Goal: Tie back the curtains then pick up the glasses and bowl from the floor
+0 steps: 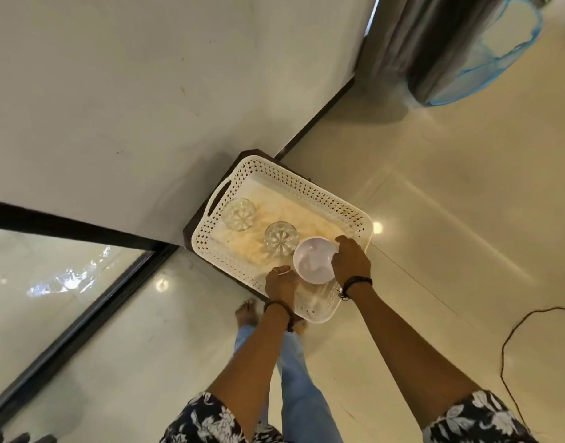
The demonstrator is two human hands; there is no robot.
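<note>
A glossy pale floor (434, 219) met a dark-framed glass pane (67, 266) at the left. On a dark stand sat a white plastic tray (274, 174) with perforated walls and a slot handle. Two ribbed clear glasses (239, 214) (281, 238) stood in it, well apart from the rim. The left hand (281, 284) curled against the smooth white bowl (314, 260); its grip could not be told. The right hand (351, 262) grasped the bowl's far rim. A grey curtain (434, 43) hung at far right, a black cable (514, 346) below.
</note>
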